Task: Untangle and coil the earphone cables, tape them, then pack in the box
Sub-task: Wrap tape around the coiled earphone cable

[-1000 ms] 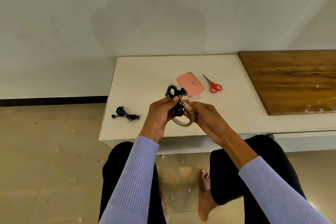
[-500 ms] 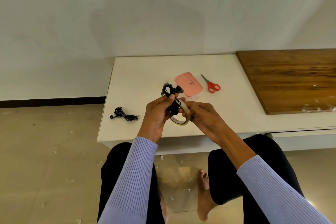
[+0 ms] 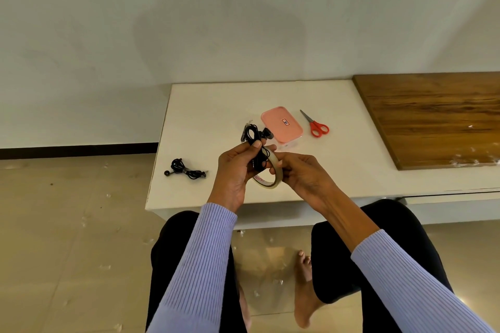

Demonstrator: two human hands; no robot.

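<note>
left hand (image 3: 238, 167) grips coiled earphones (image 3: 253, 138) | right hand (image 3: 297, 173) pinches tape roll (image 3: 267, 178), now raised nearer the box (image 3: 281, 124) | taping still underway

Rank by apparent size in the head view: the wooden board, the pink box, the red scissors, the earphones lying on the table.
1. wooden board, by far the largest.
2. pink box.
3. earphones lying on the table and red scissors look about alike, so I leave them unranked.

Both hands (image 3: 270, 170) edged slightly toward the box (image 3: 281, 124).
</note>
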